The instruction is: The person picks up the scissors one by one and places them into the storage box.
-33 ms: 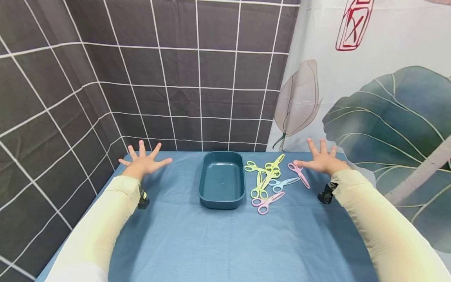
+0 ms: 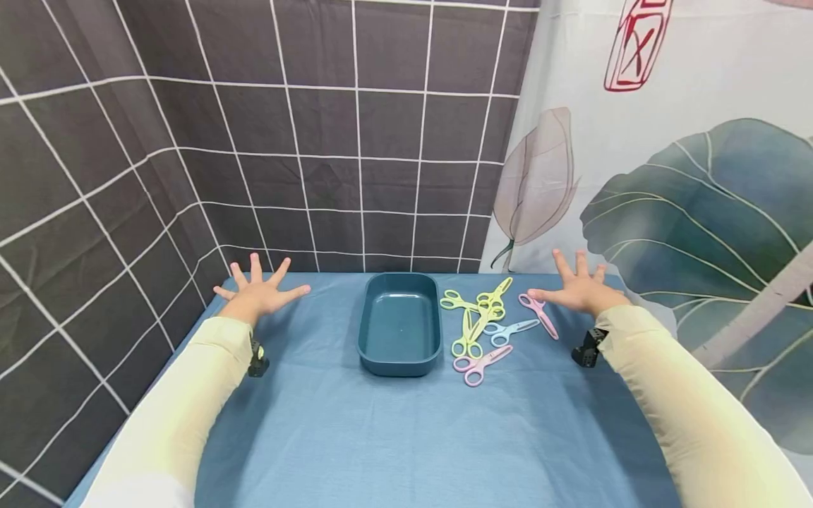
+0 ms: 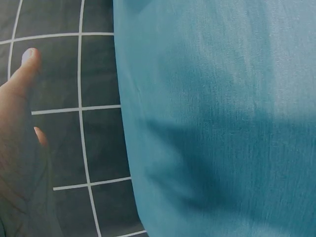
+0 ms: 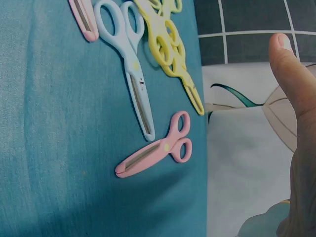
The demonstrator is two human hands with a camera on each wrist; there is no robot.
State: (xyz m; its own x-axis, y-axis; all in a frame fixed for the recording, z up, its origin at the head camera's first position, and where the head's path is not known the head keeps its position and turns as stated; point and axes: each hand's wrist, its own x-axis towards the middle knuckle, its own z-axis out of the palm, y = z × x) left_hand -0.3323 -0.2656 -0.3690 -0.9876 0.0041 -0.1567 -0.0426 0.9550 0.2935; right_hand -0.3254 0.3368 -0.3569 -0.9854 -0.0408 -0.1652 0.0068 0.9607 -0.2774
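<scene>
Blue tablecloth (image 2: 406, 437), teal rectangular tray (image 2: 400, 368), left hand (image 2: 257, 296) and right hand (image 2: 583, 293) either side, fingers spread wide, holding nothing, cropped in wrist views, right of the tray yellow scissors (image 2: 484, 323) too overlapped to count, light-blue scissors (image 2: 522, 327), front pink scissors (image 2: 492, 357) partly cropped at the right wrist, rear pink scissors (image 2: 547, 324) near the right hand

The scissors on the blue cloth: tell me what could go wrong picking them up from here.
The yellow scissors overlap in a pile, so lifting one pair might drag another along. One yellow pair's tip lies near the far edge of the blue cloth, so a nudge could push it over. The right hand is nearest the rightmost pink scissors, so lowering it carelessly may knock them.
</scene>
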